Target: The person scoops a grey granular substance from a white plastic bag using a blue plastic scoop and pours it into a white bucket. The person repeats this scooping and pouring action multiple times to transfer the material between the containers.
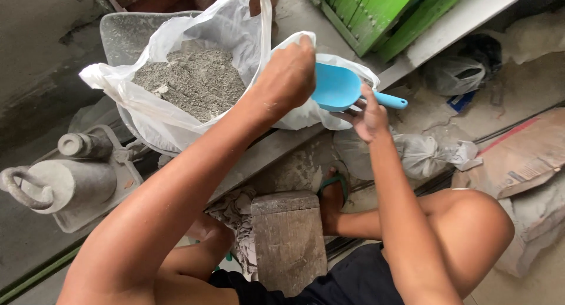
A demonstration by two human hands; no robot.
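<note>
- A grey weight with a ring handle (pixel 59 184) lies on a flat grey tray (pixel 126 175), a smaller cylinder (pixel 82 145) beside it.
- A worn wooden block (pixel 288 237) stands on the floor.
- Green slatted wood (pixel 382 10) leans at top.
- Knotted plastic bags (pixel 426 155) lie near a torn paper sack (pixel 518 158).

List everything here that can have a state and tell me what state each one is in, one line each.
white plastic bag: open, partly filled with grey powder.
blue scoop: empty, held level beside the bag.
left hand: gripping the bag's rim, holding it open.
right hand: closed on the scoop's handle.
grey weights: resting on a scale tray.
small knotted bags: tied shut, on the floor.
paper sack: torn open, lying flat.
</note>
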